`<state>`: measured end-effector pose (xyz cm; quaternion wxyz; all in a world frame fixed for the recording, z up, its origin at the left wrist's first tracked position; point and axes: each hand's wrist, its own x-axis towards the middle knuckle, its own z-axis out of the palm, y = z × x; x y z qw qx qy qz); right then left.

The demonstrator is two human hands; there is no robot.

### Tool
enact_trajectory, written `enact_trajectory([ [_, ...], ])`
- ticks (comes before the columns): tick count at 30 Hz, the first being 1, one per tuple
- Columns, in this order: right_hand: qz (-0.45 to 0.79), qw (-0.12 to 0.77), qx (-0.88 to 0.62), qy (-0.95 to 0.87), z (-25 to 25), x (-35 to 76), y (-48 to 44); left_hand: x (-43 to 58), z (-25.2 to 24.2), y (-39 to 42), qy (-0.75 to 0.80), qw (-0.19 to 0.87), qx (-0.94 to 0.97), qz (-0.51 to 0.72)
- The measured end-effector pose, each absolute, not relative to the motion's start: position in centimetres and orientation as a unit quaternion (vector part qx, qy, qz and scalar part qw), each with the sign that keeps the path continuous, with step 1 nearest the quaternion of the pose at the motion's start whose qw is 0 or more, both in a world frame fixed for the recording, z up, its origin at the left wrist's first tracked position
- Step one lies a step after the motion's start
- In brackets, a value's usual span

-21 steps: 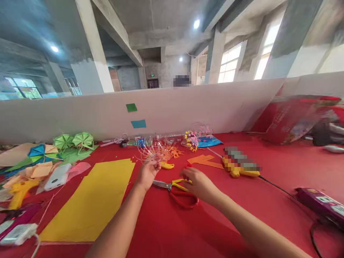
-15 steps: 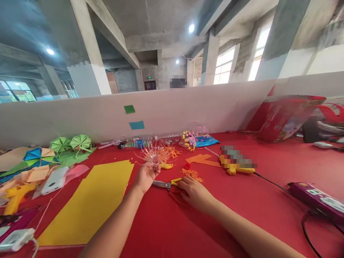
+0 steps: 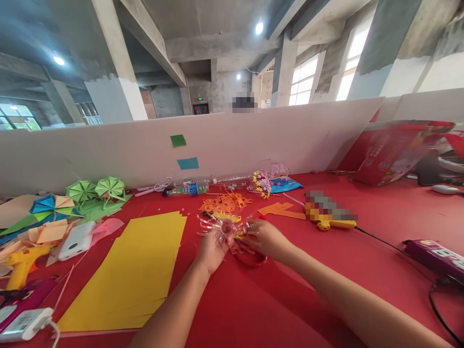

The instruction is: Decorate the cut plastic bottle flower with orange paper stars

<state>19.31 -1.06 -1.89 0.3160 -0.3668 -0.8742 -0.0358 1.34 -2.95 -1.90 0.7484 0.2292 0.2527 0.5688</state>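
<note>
My left hand (image 3: 210, 251) grips a clear plastic flower-shaped piece (image 3: 223, 227) cut into thin strips, held just above the red table (image 3: 326, 275). My right hand (image 3: 266, 238) reaches in beside it, fingers closed at the strips on its right side. Red-handled scissors (image 3: 250, 258) lie under both hands, mostly hidden. Orange paper cutouts (image 3: 224, 202) are scattered just beyond the plastic piece.
A large yellow sheet (image 3: 134, 270) lies left. A yellow glue gun (image 3: 331, 223) with its cable sits right, a purple power strip (image 3: 435, 256) farther right. Green paper fans (image 3: 96, 189), a power bank (image 3: 76, 240), a plastic bottle (image 3: 188, 189) and a white partition (image 3: 253, 140) line the back.
The left hand lowered the plastic piece toward me and to the right. The right hand left the scissors and came up to the piece.
</note>
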Motion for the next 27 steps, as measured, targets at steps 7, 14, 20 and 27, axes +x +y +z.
enact_trajectory([
  [7,-0.022,0.525,-0.368,-0.767,3.7,20.8,-3.4,2.0,-1.8,-3.4,0.264,0.756,0.244,0.547],
  [14,-0.021,0.538,-0.264,-0.8,2.6,19.2,-7.1,2.1,-2.3,-3.7,0.299,0.733,0.254,0.557],
  [20,-0.066,0.539,-0.239,-0.805,2.7,18.7,-7.6,2.4,-2.2,-4.0,0.297,0.723,0.262,0.567],
  [27,-0.093,0.52,-0.263,-0.808,2.3,18.7,-7.5,2.3,-2.1,-3.8,0.292,0.721,0.26,0.573],
])
